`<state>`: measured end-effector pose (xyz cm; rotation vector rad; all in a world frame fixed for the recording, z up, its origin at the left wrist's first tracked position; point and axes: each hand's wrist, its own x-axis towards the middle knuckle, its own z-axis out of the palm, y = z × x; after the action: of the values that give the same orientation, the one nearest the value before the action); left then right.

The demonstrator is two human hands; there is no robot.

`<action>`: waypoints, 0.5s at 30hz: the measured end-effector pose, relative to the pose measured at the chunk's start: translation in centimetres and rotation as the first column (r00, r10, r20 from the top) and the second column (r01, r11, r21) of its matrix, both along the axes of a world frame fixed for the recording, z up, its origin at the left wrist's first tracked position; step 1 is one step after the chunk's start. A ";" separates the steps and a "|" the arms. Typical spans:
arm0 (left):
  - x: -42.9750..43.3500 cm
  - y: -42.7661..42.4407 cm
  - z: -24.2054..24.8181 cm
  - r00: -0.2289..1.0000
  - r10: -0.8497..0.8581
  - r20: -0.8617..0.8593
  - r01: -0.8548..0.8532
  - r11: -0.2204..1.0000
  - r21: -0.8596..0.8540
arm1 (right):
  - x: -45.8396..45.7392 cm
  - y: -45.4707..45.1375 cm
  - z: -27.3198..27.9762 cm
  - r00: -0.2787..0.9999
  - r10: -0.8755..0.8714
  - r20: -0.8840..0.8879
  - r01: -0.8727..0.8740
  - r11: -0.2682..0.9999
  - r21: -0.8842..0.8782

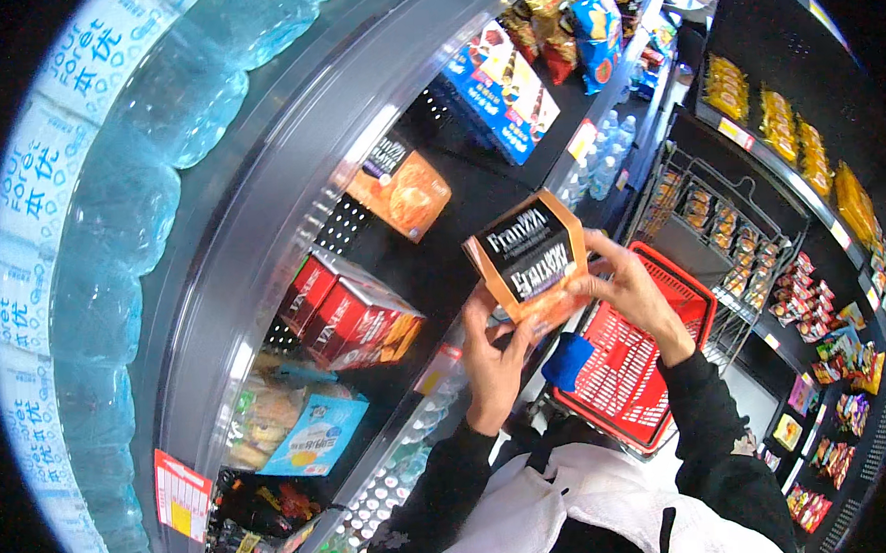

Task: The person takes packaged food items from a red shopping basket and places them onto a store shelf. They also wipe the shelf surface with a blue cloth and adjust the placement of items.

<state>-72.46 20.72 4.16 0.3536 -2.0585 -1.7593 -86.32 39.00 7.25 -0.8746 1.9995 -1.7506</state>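
Between both hands is a black-and-orange Franzzi snack box [536, 260], tilted in front of the shelf. My left hand [492, 353] grips its lower left corner with thumb and fingers. At its right side, my right hand [627, 282] has the thumb on the front and the fingers behind the edge. A similar orange box [401, 188] lies on the dark shelf to the upper left. Red snack boxes [355, 311] stand below that one. Under my right forearm is a red shopping basket [628, 372] with a blue item [568, 361] at its left edge.
A blue box [501, 93] and chip bags [597, 39] sit further up the shelf. Blue bagged snacks [316, 433] lie lower left. Large water bottles [109, 219] line the far left. Across the aisle are a wire rack [711, 225] and shelves with yellow packs [777, 124].
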 end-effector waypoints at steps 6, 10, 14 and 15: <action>-4.1 -2.9 0.2 0.970 0.167 -0.178 -0.180 0.982 -0.061 | -5.0 -6.4 1.0 0.986 0.090 -0.138 -0.103 0.991 -0.090; -6.3 -4.6 0.9 0.943 0.275 -0.186 -0.298 0.948 -0.112 | -7.6 -10.6 1.0 0.982 0.117 -0.152 -0.133 0.986 -0.105; -7.8 -6.6 1.5 0.927 0.344 -0.150 -0.374 0.876 -0.304 | -9.3 -14.1 -0.4 0.977 0.097 -0.188 -0.107 0.993 -0.045; -8.0 -7.0 1.5 0.919 0.360 -0.159 -0.394 0.847 -0.358 | -9.5 -14.8 -0.7 0.980 0.098 -0.171 -0.106 0.994 -0.039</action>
<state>-80.49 13.76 5.70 0.5109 -2.0412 -1.0915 -95.84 24.22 6.54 -1.1561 1.9838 -1.7244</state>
